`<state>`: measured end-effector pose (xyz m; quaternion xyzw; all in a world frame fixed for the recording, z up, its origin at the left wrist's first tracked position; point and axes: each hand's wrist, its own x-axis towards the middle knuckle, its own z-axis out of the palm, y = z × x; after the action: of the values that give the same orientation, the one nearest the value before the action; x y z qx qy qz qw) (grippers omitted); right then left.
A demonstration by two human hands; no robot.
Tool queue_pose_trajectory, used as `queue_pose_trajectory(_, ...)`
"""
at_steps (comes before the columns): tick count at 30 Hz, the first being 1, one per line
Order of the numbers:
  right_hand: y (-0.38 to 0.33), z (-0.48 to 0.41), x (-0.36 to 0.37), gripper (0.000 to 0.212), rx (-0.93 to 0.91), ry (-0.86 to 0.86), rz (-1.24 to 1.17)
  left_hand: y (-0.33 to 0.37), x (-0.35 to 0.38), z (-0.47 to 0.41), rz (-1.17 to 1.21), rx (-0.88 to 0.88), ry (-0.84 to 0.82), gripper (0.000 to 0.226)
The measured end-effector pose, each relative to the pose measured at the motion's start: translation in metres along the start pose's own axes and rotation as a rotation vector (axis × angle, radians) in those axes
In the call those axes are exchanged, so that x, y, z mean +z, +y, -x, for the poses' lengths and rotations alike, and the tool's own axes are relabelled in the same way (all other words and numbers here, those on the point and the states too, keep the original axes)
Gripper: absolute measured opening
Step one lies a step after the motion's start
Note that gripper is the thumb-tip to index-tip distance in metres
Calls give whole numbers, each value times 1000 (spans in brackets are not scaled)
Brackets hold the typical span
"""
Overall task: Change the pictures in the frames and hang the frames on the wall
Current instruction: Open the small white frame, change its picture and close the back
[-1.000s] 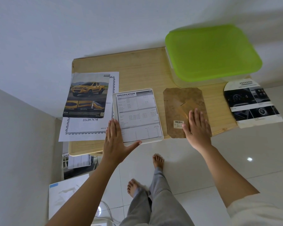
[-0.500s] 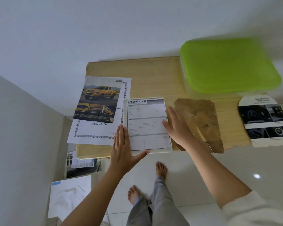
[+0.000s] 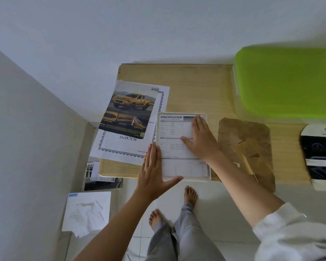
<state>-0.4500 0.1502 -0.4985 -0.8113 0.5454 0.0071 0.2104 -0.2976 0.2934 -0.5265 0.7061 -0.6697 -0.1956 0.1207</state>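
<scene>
Right hand (image 3: 200,140) flat on framed sheet (image 3: 183,161), left hand (image 3: 152,172) bracing its edge (fingers straight)

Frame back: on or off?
Off. The brown backing board lies on the table, right of the white frame, where the specification sheet shows under the right hand.

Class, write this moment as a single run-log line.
left hand: flat, steadying white frame edge | right hand: flat on specification sheet | brown backing board: beside frame, not fitted
</scene>
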Motion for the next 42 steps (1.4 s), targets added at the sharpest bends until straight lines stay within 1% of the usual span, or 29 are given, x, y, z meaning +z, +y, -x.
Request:
queue_pose_trajectory(4,-4,4,3,79,-19,21,-15,-1,0,0,-3,-21,-4,119)
queue_pose_trajectory(9,-2,5,1,90,51,16,-2,1,0,-1,-6,-32,2,118)
queue_pose_trajectory(17,-2,5,-4,92,46,26,-78,1,0,0,-7,-29,1,118)
queue_pose_trajectory(21,-1,7,-2,87,33,64,-135,1,1,-1,-13,-34,-1,118)
queue_pose_trajectory(23,-1,8,-2,84,21,82,-202,1,1,-1,-12,-35,-2,118)
queue_pose_trajectory(26,-6,11,-4,78,42,95,-390,2,0,0,-9,-42,-9,119)
queue_pose_trajectory(29,-9,18,-5,71,119,164,-571,2,-1,1,-22,-47,-24,119)
queue_pose_trajectory(33,-11,35,1,64,236,242,-737,1,-1,1,-33,-50,-28,119)
queue_pose_trajectory(37,-11,59,15,50,243,285,-928,2,-4,1,10,-48,-34,120)
queue_pose_trajectory(40,-13,74,23,51,279,265,-977,3,-5,1,24,-52,-43,120)
queue_pose_trajectory(42,-13,78,25,57,296,250,-1017,3,-7,0,29,-52,-45,119)
